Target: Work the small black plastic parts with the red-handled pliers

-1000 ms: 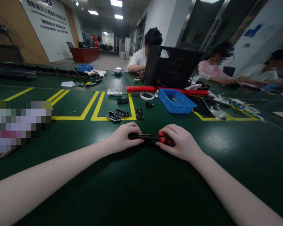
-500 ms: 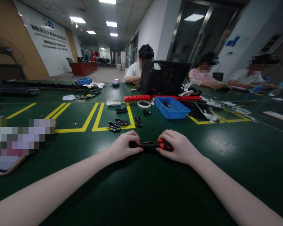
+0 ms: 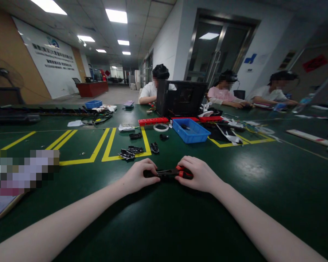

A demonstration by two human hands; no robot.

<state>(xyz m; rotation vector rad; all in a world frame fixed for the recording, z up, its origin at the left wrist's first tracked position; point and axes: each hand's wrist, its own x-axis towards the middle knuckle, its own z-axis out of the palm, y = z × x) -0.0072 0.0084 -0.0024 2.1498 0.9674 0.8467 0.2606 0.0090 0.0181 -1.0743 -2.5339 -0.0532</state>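
Note:
My left hand (image 3: pixel 138 175) is closed around a small black part (image 3: pixel 148 173) resting on the green table (image 3: pixel 164 218). My right hand (image 3: pixel 199 174) is wrapped round the red and black handles of a pair of pliers (image 3: pixel 171 172). The pliers' black jaws point left and meet the black part between my two hands. Both hands rest on the table close together.
Several small black parts (image 3: pixel 131 152) lie beyond my hands by yellow floor-tape lines (image 3: pixel 106 145). A blue bin (image 3: pixel 190 130), red strips (image 3: pixel 153 121), a tape roll (image 3: pixel 161 127) and a black crate (image 3: pixel 180 98) stand further back. Three people sit at the far side. A phone (image 3: pixel 0 205) lies left.
The camera has tilted upward, so hands and table appear lower in view. My hands keep the same grip on the pliers and the black part.

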